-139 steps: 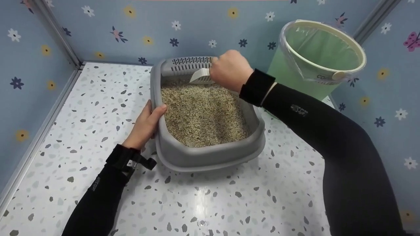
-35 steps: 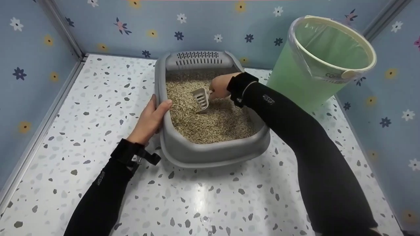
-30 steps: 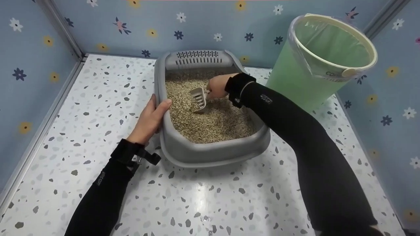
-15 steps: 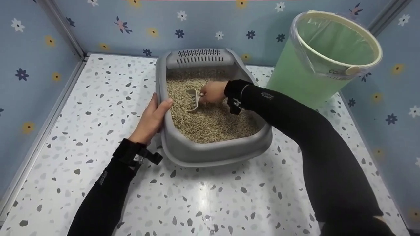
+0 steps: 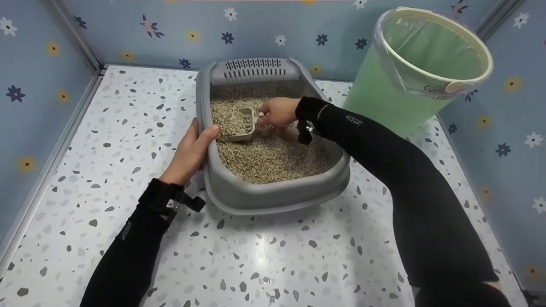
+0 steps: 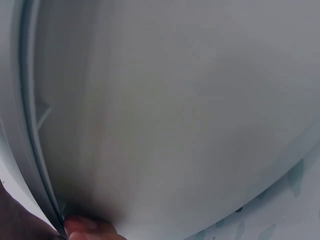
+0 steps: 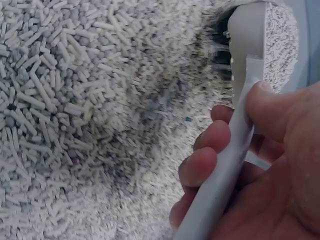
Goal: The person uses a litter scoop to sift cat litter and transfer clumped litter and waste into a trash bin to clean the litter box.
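A grey litter box (image 5: 273, 200) full of tan pellet litter (image 5: 273, 162) sits on the speckled floor. My left hand (image 5: 187, 151) grips its left rim, thumb on top; the left wrist view shows fingertips (image 6: 90, 227) curled under the rim. With my right hand (image 5: 279, 111) I hold a pale slotted litter scoop (image 5: 251, 123) by its handle, which the fingers wrap in the right wrist view. The scoop's head is heaped with pellets, close to the left wall of the box and near my left thumb.
A green bin (image 5: 392, 94) with a clear plastic liner stands right of the box, by the back wall. Blue flowered walls (image 5: 256, 25) enclose the back and both sides. White speckled floor (image 5: 239, 264) lies in front.
The scoop has moved through the litter toward the left wall and now carries a heap of pellets; its head has turned to lie flatter. My left hand keeps its grip on the rim.
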Motion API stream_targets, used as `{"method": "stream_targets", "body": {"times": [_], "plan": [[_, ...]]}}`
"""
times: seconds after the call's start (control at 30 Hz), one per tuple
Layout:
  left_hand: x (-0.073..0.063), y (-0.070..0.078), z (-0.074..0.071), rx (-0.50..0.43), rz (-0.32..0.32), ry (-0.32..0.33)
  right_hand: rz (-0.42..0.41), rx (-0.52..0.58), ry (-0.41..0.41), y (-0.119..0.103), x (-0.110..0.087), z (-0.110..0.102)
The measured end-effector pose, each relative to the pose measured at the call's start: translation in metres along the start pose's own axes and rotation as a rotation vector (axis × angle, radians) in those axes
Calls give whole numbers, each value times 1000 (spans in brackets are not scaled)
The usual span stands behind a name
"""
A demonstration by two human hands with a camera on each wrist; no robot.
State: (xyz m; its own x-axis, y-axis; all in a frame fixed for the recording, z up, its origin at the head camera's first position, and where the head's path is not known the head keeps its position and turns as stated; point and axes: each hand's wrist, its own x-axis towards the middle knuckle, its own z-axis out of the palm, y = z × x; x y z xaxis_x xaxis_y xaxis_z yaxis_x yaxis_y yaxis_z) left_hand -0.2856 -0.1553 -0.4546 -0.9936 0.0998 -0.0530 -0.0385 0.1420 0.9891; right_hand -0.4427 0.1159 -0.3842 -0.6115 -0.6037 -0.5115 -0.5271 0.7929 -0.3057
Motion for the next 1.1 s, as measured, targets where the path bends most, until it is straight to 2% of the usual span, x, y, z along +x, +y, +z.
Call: {"method": "stream_targets", "body": {"times": [0.23,0.33,0.63,0.73,0.83,0.93,1.1], "plan": [[-1,-2,-1,0,26,18,4,51,73,-2,-23,-10],[-1,-3,0,-4,24,17,13,90,139,-5,-37,-11],[0,-2,1,-1,41,10,116,163,358,-20,-83,-5],[0,0,0,1,13,2,131,180,404,-24,-101,-2],[1,0,-1,0,-15,-1,145,191,430,-27,-116,2],[0,0,0,-7,-14,0,172,221,435,-29,-124,3],[0,-1,3,-21,27,17,198,286,426,-33,-117,0]]}}
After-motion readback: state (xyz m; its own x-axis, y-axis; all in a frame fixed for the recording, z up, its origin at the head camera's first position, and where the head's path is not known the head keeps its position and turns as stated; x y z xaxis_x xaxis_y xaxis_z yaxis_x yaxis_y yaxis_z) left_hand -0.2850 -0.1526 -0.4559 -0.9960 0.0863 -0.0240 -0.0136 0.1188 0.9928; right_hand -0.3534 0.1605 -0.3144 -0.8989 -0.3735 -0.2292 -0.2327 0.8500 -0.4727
